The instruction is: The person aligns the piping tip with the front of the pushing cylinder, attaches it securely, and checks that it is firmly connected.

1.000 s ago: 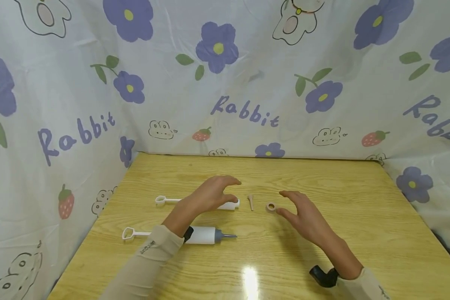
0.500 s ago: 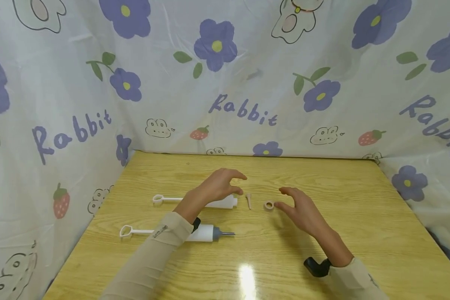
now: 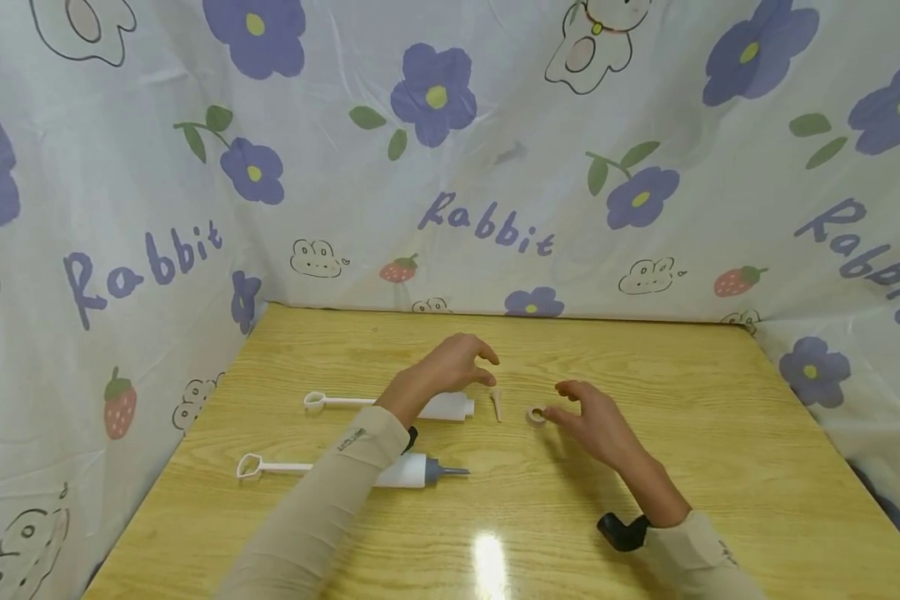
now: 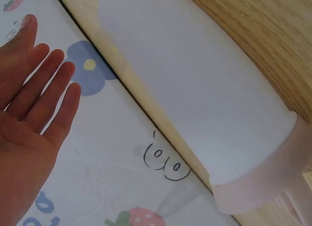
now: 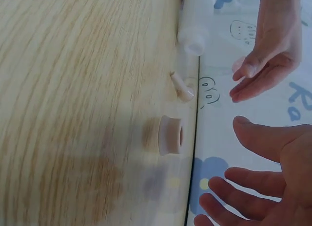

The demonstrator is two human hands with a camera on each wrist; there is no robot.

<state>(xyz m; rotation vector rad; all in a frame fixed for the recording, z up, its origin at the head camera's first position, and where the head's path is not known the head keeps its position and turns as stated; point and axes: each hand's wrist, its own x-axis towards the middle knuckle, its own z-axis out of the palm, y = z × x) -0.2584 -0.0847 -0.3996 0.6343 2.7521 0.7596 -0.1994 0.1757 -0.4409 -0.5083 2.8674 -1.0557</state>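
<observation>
My left hand [image 3: 450,367] hovers over the table near the tip of the far white plunger tube [image 3: 447,407], fingers apart and holding nothing. Its sleeve and wrist hide part of that tube and of the near one. The near white plunger tube [image 3: 405,472] has a grey nozzle [image 3: 446,471] fitted. Between the hands lie a small beige cone-shaped nozzle [image 3: 497,405] and a beige ring-shaped cap [image 5: 170,135]. Close by the ring, my right hand [image 3: 598,427] is held above the table with spread, relaxed fingers, also holding nothing.
Both tubes end in white loop handles [image 3: 250,465] at the left. The wood-grain table [image 3: 690,375] meets a patterned cloth backdrop [image 3: 495,167] at its back and left. Black wrist mounts [image 3: 621,532] sit on the wrists.
My left hand has moved right and a little farther back, toward the beige nozzle. The right hand has shifted very slightly left. The tubes, nozzle and ring stay where they lay.
</observation>
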